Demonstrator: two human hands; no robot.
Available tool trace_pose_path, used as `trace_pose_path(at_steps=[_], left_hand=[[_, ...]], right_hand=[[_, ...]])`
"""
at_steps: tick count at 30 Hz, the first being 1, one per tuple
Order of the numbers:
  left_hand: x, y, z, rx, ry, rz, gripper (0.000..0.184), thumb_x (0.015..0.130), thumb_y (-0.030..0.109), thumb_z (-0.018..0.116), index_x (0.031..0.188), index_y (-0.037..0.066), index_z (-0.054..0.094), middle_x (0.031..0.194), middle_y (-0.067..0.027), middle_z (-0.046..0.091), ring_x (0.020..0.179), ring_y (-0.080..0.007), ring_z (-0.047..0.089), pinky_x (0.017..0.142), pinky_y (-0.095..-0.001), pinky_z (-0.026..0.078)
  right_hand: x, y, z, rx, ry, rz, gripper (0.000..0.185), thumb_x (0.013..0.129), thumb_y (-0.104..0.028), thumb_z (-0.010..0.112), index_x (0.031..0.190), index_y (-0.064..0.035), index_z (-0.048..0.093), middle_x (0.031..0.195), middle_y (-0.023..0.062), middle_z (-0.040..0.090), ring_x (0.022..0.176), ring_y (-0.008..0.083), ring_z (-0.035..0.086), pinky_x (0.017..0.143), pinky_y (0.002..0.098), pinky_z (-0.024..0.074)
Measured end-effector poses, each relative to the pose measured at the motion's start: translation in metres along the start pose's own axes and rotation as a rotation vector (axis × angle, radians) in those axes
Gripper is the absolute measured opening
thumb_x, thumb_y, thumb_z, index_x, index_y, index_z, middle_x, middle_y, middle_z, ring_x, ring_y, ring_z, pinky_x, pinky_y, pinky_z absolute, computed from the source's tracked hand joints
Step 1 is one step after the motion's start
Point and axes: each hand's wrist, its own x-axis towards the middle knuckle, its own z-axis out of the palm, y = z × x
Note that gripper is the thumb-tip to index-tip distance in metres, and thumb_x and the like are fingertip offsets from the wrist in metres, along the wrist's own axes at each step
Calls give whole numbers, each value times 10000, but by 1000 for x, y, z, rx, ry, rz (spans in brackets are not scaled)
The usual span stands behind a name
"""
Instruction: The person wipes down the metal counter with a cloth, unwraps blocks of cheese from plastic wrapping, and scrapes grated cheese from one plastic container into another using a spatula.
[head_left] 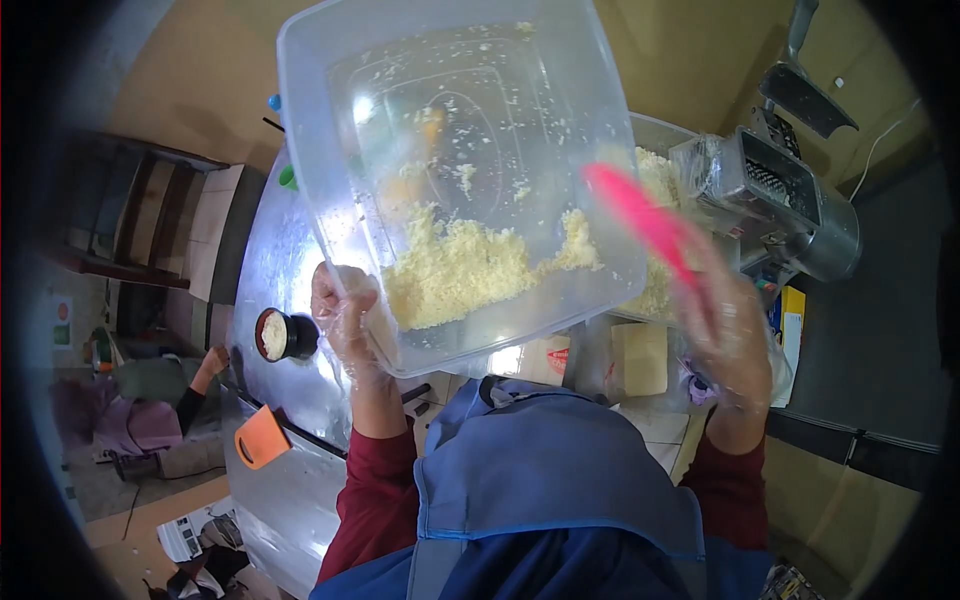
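My left hand (347, 312), in a clear plastic glove, is closed on the near left side of a translucent plastic tub (345, 215). The tub is tilted with its inside facing me. A heap of pale yellow grated food (455, 270), which looks like cheese, lies along its lower side, and loose crumbs stick to the bottom. In my gloved right hand (730, 330), smeared by motion, is a bright pink spatula (640, 215), raised at the tub's right edge. Behind that edge, a second tub holds more of the grated food (655, 180).
A metal grating machine (790, 190) stands at the right, beneath a hanging metal scoop (805, 95). On the steel table (265, 235) at left is a dark bowl (298, 335) with pale contents. An orange cutting board (262, 437) is nearer. Another person (150, 420) is at far left.
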Motion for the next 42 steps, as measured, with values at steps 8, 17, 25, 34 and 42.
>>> trace_pose_path(at_steps=[8, 17, 25, 34, 42], left_hand=[[-13, 7, 5, 84, -67, 14, 247, 625, 26, 613, 687, 123, 394, 674, 43, 397, 612, -63, 348, 581, -205, 289], [-14, 1, 0, 103, -7, -67, 237, 598, 26, 594, 664, 119, 386, 696, 45, 397, 650, -67, 364, 616, -212, 307], [-11, -8, -1, -88, -18, -139, 202, 606, 3, 575, 710, 111, 439, 727, 41, 454, 668, -66, 419, 636, -210, 345], [-15, -5, 11, -60, -5, -199, 194, 619, -12, 567, 731, 108, 464, 732, 43, 459, 672, -61, 427, 636, -202, 350], [-16, 6, 10, -79, -70, -175, 180, 631, 5, 570, 726, 105, 454, 732, 37, 459, 671, -63, 423, 638, -202, 355]], right_hand=[[49, 24, 67, -522, -395, -424, 239, 888, -154, 459, 1011, 42, 519, 665, 159, 611, 652, 370, 622, 570, 463, 459], [58, -1, 119, -84, -795, -346, 274, 956, -221, 427, 1081, 13, 494, 786, 255, 600, 766, 421, 587, 686, 483, 443], [63, -49, 94, -199, -500, -447, 265, 950, -219, 412, 997, -5, 561, 695, 228, 578, 688, 393, 582, 630, 473, 442], [61, -18, 103, -269, -525, -479, 376, 953, -318, 453, 1224, -85, 570, 763, 227, 603, 656, 374, 580, 614, 455, 460], [54, -15, 38, -635, -371, -277, 295, 933, -287, 490, 1111, -104, 638, 697, 204, 594, 646, 353, 595, 608, 457, 462]])
